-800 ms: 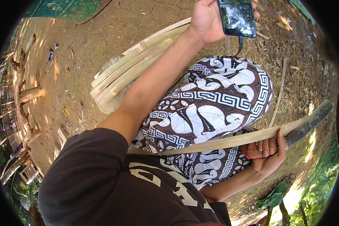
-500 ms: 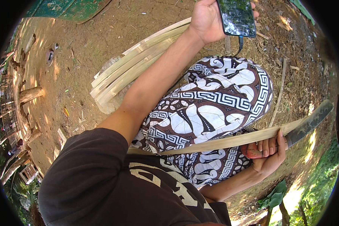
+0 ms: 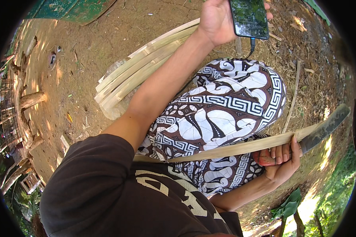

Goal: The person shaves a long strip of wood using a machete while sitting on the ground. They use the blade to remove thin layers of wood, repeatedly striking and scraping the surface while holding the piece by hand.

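Note:
Stretched out to the far side, my left hand (image 3: pixel 216 23) is closed round a smartphone (image 3: pixel 249 19) with a dark, reflecting screen; a cable (image 3: pixel 252 48) is plugged into its near end. At the right, my right hand (image 3: pixel 283 160) grips a machete by its red handle (image 3: pixel 264 158). The machete's dark blade (image 3: pixel 326 130) points away to the right. A long pale bamboo strip (image 3: pixel 233 149) lies across my lap over the patterned trousers. Its right end passes by my right fingers and reaches the blade's base.
Several split bamboo strips (image 3: pixel 136 71) lie together on the bare soil beyond my left arm, partly on a stone (image 3: pixel 110 112). A green metal sheet (image 3: pixel 71 10) stands at the far left. Logs (image 3: pixel 32 98) and a woven fence (image 3: pixel 10 112) line the left side. Green leaves (image 3: pixel 287 203) are near right.
Reflections on the phone's screen have shifted slightly. Both hands, the machete and the bamboo strip keep their places.

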A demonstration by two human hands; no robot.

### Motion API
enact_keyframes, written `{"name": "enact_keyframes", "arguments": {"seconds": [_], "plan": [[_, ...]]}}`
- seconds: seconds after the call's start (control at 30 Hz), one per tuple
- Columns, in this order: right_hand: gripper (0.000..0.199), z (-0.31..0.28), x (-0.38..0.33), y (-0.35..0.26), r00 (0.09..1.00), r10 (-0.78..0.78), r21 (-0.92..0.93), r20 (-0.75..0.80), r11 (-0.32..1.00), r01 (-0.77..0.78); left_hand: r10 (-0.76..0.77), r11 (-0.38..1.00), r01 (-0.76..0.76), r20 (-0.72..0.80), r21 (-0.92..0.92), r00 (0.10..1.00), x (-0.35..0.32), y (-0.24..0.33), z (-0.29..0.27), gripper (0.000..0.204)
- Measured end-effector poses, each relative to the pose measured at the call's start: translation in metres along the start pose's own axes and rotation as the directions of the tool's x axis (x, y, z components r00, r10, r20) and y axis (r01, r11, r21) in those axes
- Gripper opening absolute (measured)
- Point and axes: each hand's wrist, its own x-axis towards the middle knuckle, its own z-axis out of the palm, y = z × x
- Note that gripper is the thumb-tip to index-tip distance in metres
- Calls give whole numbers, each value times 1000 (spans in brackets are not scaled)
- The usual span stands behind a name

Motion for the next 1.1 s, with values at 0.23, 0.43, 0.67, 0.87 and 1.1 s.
{"name": "enact_keyframes", "arguments": {"seconds": [0.23,0.43,0.67,0.87,1.1], "plan": [[31,0,1,0,1000,1,-13,-7,1000,-1,-4,996,12,-92,91,996,-1,-1,6,55],[30,0,0,0,1000,0,-3,-20,1000,0,26,1000,-26,11,7,1000,2,-3,-7,64],[30,0,1,0,1000,-5,-4,-22,1000,5,30,999,-26,-107,35,994,1,1,-10,65],[32,2,-1,0,1000,-17,-21,-24,1000,17,9,995,-13,-41,-102,999,-1,1,-12,69],[34,2,-1,0,1000,-7,-23,-9,1000,7,41,991,-29,-89,130,995,-3,21,4,70]]}}
